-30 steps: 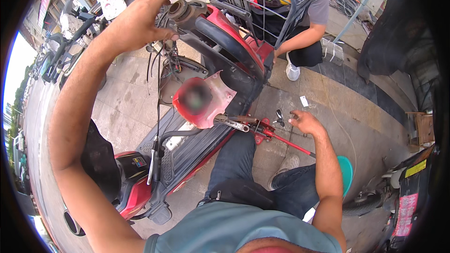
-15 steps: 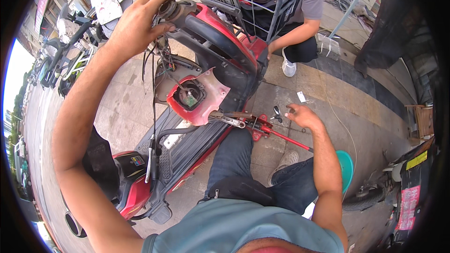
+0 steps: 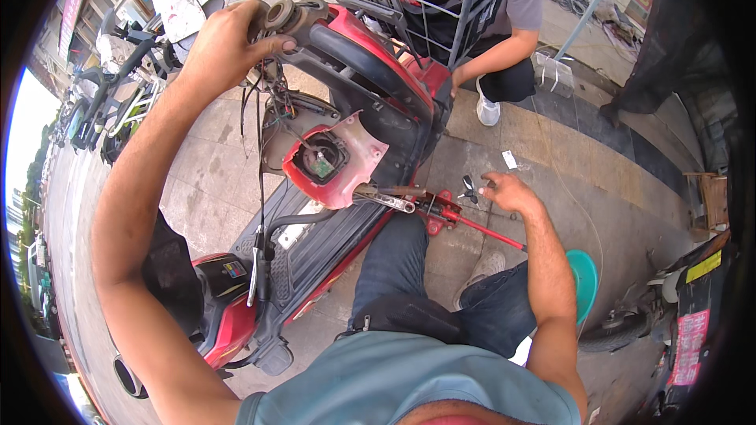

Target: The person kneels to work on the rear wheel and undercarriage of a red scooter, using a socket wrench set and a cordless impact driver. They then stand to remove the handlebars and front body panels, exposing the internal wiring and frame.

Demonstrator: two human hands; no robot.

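A red and black scooter (image 3: 358,71) stands at the left, its front opened up. My left hand (image 3: 228,41) grips the bare steering head (image 3: 293,16) at its top, thumb over the near side and fingers partly hidden behind it. Beneath hang loose wires (image 3: 276,98) and a red cover (image 3: 358,159) with a round opening. My right hand (image 3: 510,191) hovers low on the right, fingers loosely bent and apart, nothing visible between them. Closest to it is a small bunch of keys (image 3: 468,189), seemingly on the ground, beside a white tag (image 3: 509,160).
A red floor jack (image 3: 445,212) with a long handle sits by the footboard (image 3: 295,264); a ratchet wrench (image 3: 391,202) lies above it. Another person's hand (image 3: 457,83) touches the scooter beside a wire basket (image 3: 465,12). A green basin (image 3: 581,287) stands right of my arm.
My left hand has shifted slightly down and left at the steering head, uncovering more of its round top. The right hand stays almost still. The whole view has moved a little.
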